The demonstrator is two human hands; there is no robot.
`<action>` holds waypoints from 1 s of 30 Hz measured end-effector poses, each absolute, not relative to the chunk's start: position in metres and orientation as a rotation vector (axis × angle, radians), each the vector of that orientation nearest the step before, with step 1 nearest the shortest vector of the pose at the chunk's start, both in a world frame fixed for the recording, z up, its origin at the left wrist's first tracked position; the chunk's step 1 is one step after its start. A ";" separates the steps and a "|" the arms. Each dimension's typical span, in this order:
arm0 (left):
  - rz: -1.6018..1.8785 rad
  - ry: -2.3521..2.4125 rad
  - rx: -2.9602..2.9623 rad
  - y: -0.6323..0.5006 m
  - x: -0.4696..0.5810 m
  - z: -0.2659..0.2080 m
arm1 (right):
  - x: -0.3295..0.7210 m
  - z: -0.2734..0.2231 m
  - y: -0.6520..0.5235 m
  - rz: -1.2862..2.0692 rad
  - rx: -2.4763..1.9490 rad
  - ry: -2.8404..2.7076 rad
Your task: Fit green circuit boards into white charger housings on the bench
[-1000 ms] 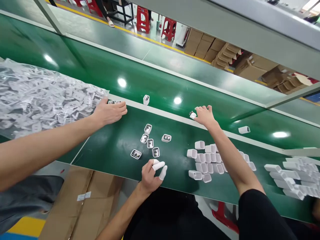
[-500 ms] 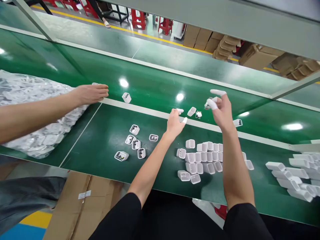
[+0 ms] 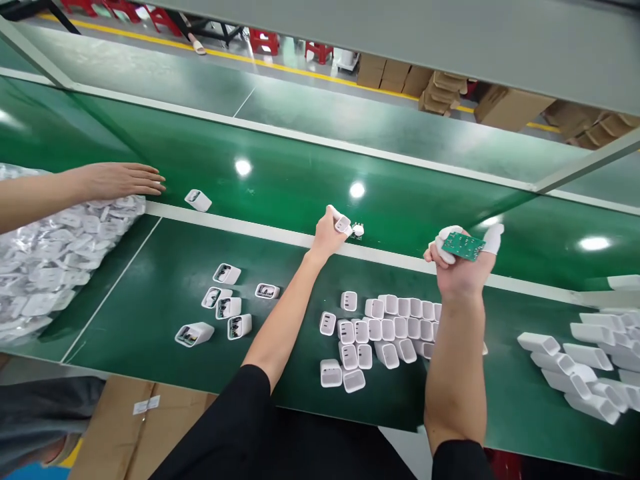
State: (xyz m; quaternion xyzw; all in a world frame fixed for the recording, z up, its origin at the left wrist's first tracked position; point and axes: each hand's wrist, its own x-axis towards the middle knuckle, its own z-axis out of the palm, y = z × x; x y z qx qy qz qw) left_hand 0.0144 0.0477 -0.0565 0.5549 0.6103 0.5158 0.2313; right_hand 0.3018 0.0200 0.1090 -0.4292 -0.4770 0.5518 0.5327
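My left hand (image 3: 327,235) closes on a white plastic housing (image 3: 343,225), its slotted end facing me. Just right of it, a small white component with metal parts (image 3: 358,231) lies on the green belt. My right hand (image 3: 463,267), palm up with white finger cots, grips a green circuit board (image 3: 463,246). Below my hands stand rows of empty white housings (image 3: 387,329). Left of my left forearm are several housings with electronics inside (image 3: 229,307).
A co-worker's hand (image 3: 123,181) reaches over a bag of white parts (image 3: 60,253) at the left. One filled housing (image 3: 199,200) lies on the belt (image 3: 280,193). More white housings (image 3: 590,363) are piled at the right. A grey beam (image 3: 400,33) crosses above.
My left hand has picked up the housing from the belt. My right hand has turned palm up, showing the circuit board. The filled housing has shifted left, and the co-worker's hand too.
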 end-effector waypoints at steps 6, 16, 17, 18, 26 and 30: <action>1.430 1.830 1.525 0.047 0.033 -0.042 | 0.314 0.136 0.006 1.213 -1.023 -1.111; 0.872 1.699 1.774 0.026 0.067 -0.001 | 0.324 0.167 -0.015 1.150 -0.840 -1.088; 0.827 1.600 1.830 0.022 0.074 0.002 | 0.323 0.168 -0.017 1.146 -0.825 -1.113; 0.782 1.503 1.884 0.018 0.081 0.004 | 0.322 0.169 -0.018 1.143 -0.815 -1.143; 0.920 1.205 2.077 -0.011 0.100 0.056 | 0.301 0.163 -0.026 1.220 -0.857 -1.300; 1.634 0.794 2.043 -0.034 0.083 0.103 | 0.278 0.162 -0.036 1.274 -0.912 -1.253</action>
